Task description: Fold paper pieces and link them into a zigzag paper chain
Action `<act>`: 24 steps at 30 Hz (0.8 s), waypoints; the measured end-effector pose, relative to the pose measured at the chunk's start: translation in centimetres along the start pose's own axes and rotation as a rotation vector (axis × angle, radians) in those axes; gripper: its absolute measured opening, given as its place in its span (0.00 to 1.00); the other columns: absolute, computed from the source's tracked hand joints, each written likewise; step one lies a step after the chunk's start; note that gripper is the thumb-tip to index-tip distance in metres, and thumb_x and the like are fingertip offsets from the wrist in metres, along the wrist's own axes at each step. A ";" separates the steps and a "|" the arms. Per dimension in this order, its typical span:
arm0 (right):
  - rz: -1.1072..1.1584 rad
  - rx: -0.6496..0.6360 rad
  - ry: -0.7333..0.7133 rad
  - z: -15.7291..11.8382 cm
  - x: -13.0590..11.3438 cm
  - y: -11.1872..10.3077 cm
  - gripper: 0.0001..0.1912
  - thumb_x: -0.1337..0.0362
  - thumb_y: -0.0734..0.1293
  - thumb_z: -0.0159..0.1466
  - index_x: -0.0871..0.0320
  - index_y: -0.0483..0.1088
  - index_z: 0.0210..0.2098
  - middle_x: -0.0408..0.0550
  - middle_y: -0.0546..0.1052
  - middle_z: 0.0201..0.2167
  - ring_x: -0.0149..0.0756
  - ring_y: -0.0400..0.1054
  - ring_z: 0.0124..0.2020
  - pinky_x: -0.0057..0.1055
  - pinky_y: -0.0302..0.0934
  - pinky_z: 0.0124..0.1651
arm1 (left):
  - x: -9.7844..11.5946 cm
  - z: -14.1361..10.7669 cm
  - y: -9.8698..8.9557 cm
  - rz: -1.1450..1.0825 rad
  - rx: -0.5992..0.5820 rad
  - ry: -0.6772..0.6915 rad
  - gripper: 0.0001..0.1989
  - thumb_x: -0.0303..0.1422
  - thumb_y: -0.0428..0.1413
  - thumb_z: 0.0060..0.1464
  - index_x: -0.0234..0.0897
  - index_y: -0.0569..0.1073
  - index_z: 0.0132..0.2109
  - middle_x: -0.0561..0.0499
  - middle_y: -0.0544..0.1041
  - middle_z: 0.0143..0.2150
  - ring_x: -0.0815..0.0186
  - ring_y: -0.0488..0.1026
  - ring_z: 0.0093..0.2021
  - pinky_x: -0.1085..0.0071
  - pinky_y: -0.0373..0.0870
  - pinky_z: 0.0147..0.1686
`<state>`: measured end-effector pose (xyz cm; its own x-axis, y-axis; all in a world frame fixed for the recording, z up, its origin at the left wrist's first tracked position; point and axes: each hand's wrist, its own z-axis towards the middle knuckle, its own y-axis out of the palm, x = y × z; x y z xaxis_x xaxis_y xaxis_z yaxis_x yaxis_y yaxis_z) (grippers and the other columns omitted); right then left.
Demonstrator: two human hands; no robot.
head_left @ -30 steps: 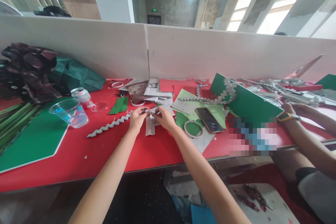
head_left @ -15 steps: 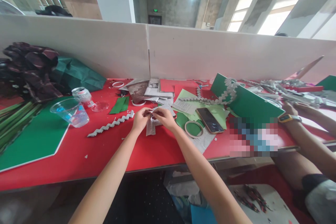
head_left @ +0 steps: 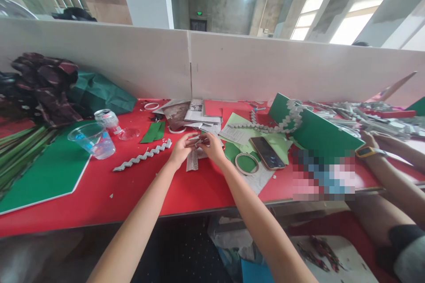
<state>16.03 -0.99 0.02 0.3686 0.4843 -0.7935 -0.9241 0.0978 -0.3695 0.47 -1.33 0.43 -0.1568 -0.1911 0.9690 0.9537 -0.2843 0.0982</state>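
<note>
Standing on the red bench [head_left: 133, 201], one clear plastic cup [head_left: 94, 147], a can [head_left: 108, 120] just behind; one zigzag folded-paper strip [head_left: 142, 156]; left hand [head_left: 181, 150], pinched narrow on a small pale piece [head_left: 198, 142], partly hidden, over the bench; right hand [head_left: 213, 148], likewise pinched on that piece; one tape roll [head_left: 247, 174]; one phone [head_left: 267, 152], on pale-green paper [head_left: 280, 141].

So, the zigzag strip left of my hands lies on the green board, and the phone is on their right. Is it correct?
Not on the green board: the zigzag strip lies on the red tabletop, as the head view shows. The rest is right.
</note>
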 end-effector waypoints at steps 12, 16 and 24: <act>0.009 0.025 -0.033 0.2 0.4 0.1 0.05 0.68 0.63 0.58 0.57 0.69 0.34 0.45 0.74 0.30 0.35 0.67 0.32 0.30 0.61 0.37 | 0.5 -0.2 0.2 0.282 0.260 0.157 0.19 0.32 0.62 0.45 0.36 0.71 0.46 0.46 0.80 0.36 0.60 0.78 0.39 0.64 0.72 0.43; 0.008 -0.006 0.002 0.2 0.4 0.2 0.05 0.68 0.64 0.57 0.57 0.69 0.35 0.45 0.75 0.31 0.35 0.69 0.32 0.30 0.61 0.37 | 1.1 -0.7 0.3 0.504 0.273 0.259 0.14 0.30 0.58 0.50 0.40 0.71 0.46 0.51 0.78 0.30 0.63 0.76 0.35 0.69 0.70 0.38; -0.147 -0.055 -0.017 -0.1 -0.1 0.0 0.04 0.70 0.62 0.57 0.58 0.68 0.32 0.44 0.74 0.28 0.33 0.65 0.29 0.29 0.57 0.34 | 0.5 -0.4 0.2 0.497 0.234 0.243 0.16 0.28 0.57 0.50 0.40 0.69 0.48 0.54 0.76 0.28 0.64 0.74 0.32 0.71 0.68 0.34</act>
<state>16.04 -1.10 0.02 0.4970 0.4834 -0.7206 -0.8533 0.1211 -0.5072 0.46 -1.88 0.79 0.2950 -0.4654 0.8345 0.9545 0.1038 -0.2795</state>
